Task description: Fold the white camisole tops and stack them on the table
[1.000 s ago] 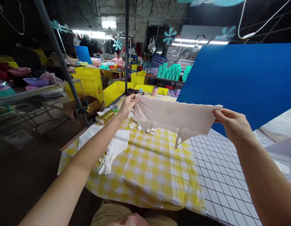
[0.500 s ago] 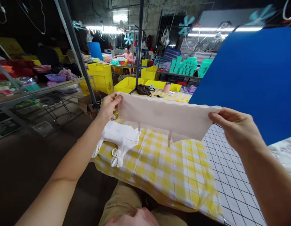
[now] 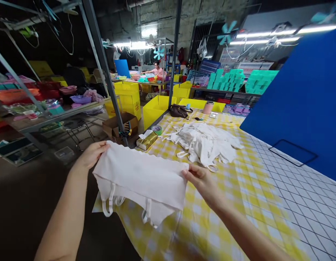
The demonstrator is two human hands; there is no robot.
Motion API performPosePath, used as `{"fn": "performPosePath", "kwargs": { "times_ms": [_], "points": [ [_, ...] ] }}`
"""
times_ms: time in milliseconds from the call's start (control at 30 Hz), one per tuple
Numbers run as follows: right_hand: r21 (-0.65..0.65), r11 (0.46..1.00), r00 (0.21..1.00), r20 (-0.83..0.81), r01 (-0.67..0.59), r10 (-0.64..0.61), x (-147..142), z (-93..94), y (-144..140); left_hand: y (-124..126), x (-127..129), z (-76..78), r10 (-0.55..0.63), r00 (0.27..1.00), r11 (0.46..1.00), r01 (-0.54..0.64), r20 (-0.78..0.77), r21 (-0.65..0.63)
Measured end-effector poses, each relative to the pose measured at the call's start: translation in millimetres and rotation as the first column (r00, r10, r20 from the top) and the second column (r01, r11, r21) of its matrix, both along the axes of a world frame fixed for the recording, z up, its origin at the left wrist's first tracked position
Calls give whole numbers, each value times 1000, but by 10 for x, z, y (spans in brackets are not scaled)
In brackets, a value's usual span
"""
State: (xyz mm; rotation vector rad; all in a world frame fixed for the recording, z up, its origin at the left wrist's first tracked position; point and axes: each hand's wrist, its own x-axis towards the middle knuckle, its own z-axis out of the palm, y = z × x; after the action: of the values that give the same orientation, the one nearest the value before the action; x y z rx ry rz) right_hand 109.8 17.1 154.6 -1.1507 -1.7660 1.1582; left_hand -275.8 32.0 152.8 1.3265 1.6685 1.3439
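A white strapped camisole top (image 3: 146, 177) is stretched between my two hands, its scalloped edge up and its straps hanging below. My left hand (image 3: 94, 154) pinches the upper left corner. The upper right corner is gripped between thumb and fingers of my right hand (image 3: 199, 177). Under and behind the garment lies a yellow-and-white checked tablecloth (image 3: 208, 210). Beyond it sits a loose pile of similar white garments (image 3: 206, 143). Whatever lies on the cloth directly beneath the held top is hidden.
A gold tissue pack (image 3: 147, 140) and green tape roll (image 3: 157, 129) lie by the table's left edge. A brown bag (image 3: 180, 111) and pink jar (image 3: 208, 107) stand farther back. A blue board (image 3: 298, 105) rises at right. A dark post (image 3: 106, 72) stands left. A person (image 3: 157, 68) sits far off.
The held top has come down and left, nearer the table's left edge, and its straps now show. My view has shifted, bringing the garment pile into sight.
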Motion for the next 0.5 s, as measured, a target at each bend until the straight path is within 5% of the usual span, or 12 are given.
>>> {"fn": "performPosePath", "kwargs": {
  "times_ms": [67,233,333,500],
  "points": [
    [-16,995,989,113,103,-101,-156,-362,284,277,3,-321,-73,997,990,77,34,-118],
    [-1,964,918,304,267,-254,-367,-1079,749,754,151,-1004,-38,961,964,-37,-274,-263],
    [46,948,874,377,314,-307,-353,-1250,831,831,150,-1139,-12,933,959,-91,-358,-268],
    [95,935,816,463,341,-345,-284,-1327,919,944,126,-1101,-17,877,953,-131,-479,-275]
  ]
}}
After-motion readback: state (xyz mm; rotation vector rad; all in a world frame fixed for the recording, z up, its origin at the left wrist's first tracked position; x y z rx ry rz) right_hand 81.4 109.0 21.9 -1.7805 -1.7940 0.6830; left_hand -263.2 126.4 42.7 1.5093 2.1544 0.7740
